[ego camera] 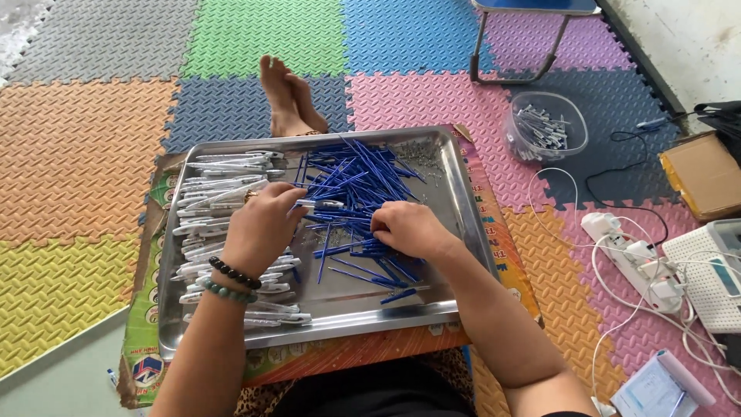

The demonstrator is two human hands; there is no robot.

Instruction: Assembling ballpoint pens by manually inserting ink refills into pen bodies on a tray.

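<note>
Nearest the camera, a flattened printed cardboard sheet (324, 359) lies across the person's lap, and on it sits a shallow steel tray (455, 224). Both forearms reach up from six o'clock onto the tray. The left wrist wears two bead bracelets (231, 282), one dark and one pale green.

The left hand (262, 228) rests at about nine o'clock of the tray's middle, fingers curled, pinching a white pen barrel (320, 205) that points toward three o'clock. The right hand (409, 229) lies just past the tray's centre toward three o'clock, fingers bent down onto the loose heap of blue pen refills (359, 181); whether it has one pinched I cannot tell, since its fingertips are hidden.

The blue refills spread from the tray's centre toward twelve o'clock, with a few strays at five o'clock. A stack of white pen barrels (216, 193) fills the tray's nine o'clock side, running from near edge to far edge. A scatter of tiny metal bits (421, 158) sits at the tray's one o'clock corner.

Beyond the tray at twelve o'clock, bare feet (289, 96) rest on the coloured foam floor mats (93, 139). At two o'clock stands a clear plastic bowl (521, 143) of grey parts. At three o'clock lie a white power strip (633, 259) with cables and a brown box (706, 177).
</note>
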